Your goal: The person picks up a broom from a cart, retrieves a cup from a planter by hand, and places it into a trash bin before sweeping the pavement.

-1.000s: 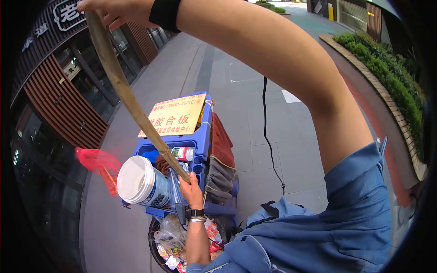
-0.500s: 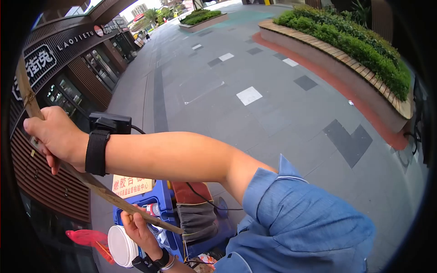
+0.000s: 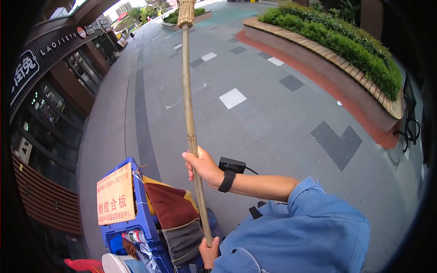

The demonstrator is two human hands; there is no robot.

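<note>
Above the blue cart (image 3: 119, 227), my right hand (image 3: 203, 166) and left hand (image 3: 209, 251) gripped the bamboo broom (image 3: 188, 113) pole: long, stiff, light-looking, best held mid-pole.

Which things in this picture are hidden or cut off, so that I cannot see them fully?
- Broom head, head view: cut off by the top edge.
- Left hand: partly hidden behind the blue sleeve.
- White bucket and red dustpan: cut by the bottom edge.
- Blue cart: its lower part is out of frame.
- Right hand covers part of the broom handle.
</note>
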